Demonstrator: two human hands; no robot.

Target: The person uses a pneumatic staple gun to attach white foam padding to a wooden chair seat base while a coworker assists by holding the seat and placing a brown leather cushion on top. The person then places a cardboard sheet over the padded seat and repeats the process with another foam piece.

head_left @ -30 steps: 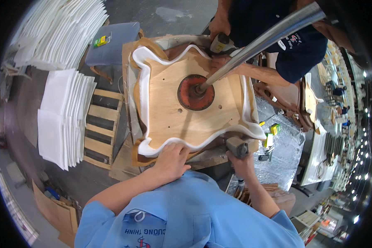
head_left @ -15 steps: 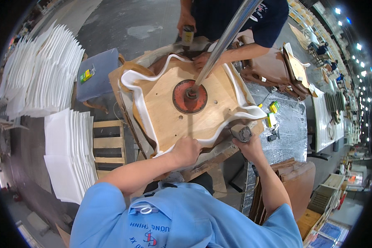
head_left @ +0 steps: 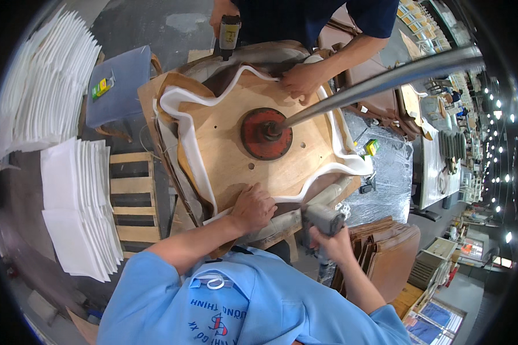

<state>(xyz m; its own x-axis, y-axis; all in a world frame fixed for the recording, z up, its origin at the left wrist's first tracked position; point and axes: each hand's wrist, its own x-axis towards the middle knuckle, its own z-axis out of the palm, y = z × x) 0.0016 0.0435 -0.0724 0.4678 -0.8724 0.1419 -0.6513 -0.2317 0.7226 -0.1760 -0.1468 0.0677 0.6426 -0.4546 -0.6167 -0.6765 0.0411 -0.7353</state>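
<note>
Air gun (head_left: 324,219) now farther from board (head_left: 277,171)

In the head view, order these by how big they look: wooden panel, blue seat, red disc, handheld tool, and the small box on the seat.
1. Wooden panel
2. Blue seat
3. Red disc and handheld tool, unranked: the right hand hides part of the tool
4. Small box

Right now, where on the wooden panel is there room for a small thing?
The panel is bare between the red disc and the white padding at left, and right of the disc below the pole. Crowded: near edge, by left hand; far edge, by co-worker's hand.
</note>
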